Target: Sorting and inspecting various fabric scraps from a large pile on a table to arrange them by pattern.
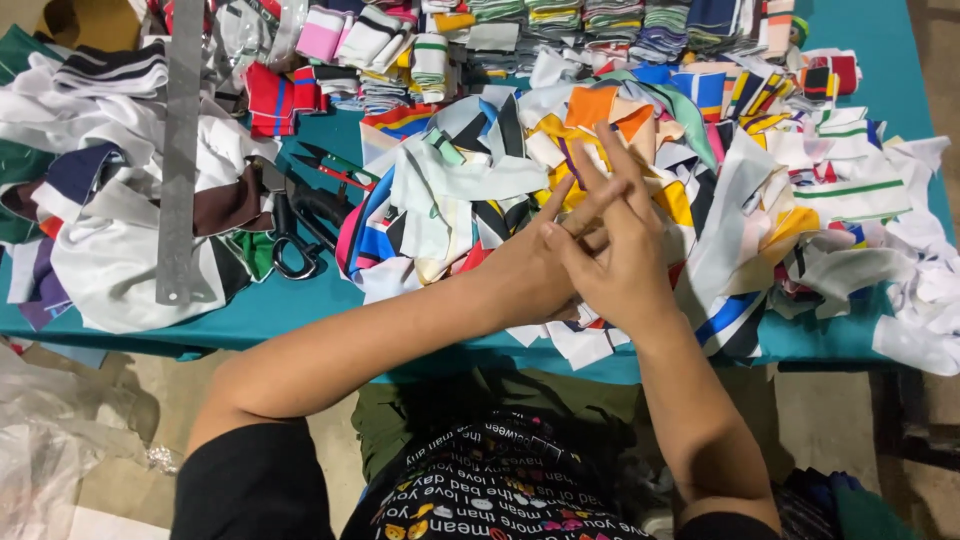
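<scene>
A: Fabric scraps [640, 190], heaped at centre and out toward 3 o'clock on the teal worktop [270, 310]; mixed orange, yellow, white, blue and black strips.

B: Position of the hands?

A: Left hand [525, 270] and right hand [620, 255] laid together directly above the heap, touching at the palms. Fingers [610, 165] of the right extended and pressed side by side, pointing toward 12 o'clock; fingers of the left crossing them toward 1 o'clock. Nothing visibly pinched; whether a thin strip lies between the palms cannot be told.

B: Good practice for handling here?

A: Judged from the layout: best to lift one strip at a time from the top of the heap, without dragging neighbours along; best to keep wrists low and clear of the near edge.

B: Edges and free room?

A: Near edge of the worktop at 6 o'clock, with white scraps overhanging it just beside the right wrist. Bare teal surface at 7 to 8 o'clock, between the heap and a white cloth pile [110, 230]. Black-handled scissors [300, 225] and small snips [335, 165] at 9 o'clock of the hands, apart from them. Steel ruler [180, 150] lying across the cloth pile at 9 to 10 o'clock. Folded striped collars [560, 30] stacked along 12 o'clock. Little open room toward 3 o'clock.
</scene>
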